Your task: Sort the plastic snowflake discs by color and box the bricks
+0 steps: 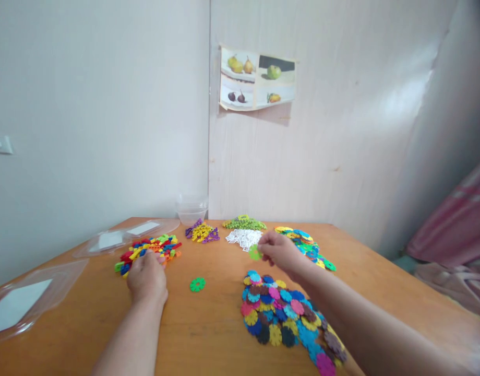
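Between the fingertips of my right hand (277, 249) is a light green notched disc (254, 253), raised over the table near the white pieces (244, 238). My left hand (147, 274) rests at the near edge of a pile of red, yellow, blue and green plastic pieces (167, 243). Its fingers are curled and partly hidden, so what they grip, if anything, does not show. A single green notched disc (197, 284) lies flat on the table between my hands. Below my right forearm spreads a large heap of multicoloured notched discs (275, 313).
On the wooden table (201, 334) are purple and yellow pieces (202, 232), green pieces (243, 223) and more discs (306, 248). A clear plastic tub (192, 209) stands by the wall. Clear lids (63, 277) lie along the left. Pink cloth (455, 214) hangs at right.
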The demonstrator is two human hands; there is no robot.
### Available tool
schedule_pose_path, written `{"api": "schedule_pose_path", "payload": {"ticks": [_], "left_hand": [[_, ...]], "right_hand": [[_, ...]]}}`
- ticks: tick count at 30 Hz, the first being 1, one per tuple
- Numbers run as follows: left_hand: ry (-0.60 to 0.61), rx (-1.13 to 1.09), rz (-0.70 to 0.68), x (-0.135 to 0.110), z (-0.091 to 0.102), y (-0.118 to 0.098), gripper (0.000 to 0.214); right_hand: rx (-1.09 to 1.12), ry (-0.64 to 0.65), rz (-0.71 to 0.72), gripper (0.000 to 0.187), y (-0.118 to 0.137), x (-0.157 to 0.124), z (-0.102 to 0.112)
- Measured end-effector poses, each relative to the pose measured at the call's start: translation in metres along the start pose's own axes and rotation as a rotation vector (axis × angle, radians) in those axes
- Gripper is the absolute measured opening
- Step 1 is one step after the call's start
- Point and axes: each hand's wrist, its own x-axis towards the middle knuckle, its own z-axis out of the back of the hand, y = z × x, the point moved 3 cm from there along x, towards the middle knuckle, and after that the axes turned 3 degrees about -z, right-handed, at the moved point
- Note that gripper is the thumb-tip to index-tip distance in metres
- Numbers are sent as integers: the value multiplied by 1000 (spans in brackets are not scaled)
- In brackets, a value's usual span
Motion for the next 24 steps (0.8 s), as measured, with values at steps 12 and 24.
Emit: {"api": "schedule_pose_path", "payload": {"ticks": [12,24], "left_hand": [[40,28,3,3,-1,0,17],[51,51,-27,6,-1,3,19]], "right_hand": [[226,-608,-205,8,-105,25,145],[135,-685,-197,17,-110,20,143]]}}
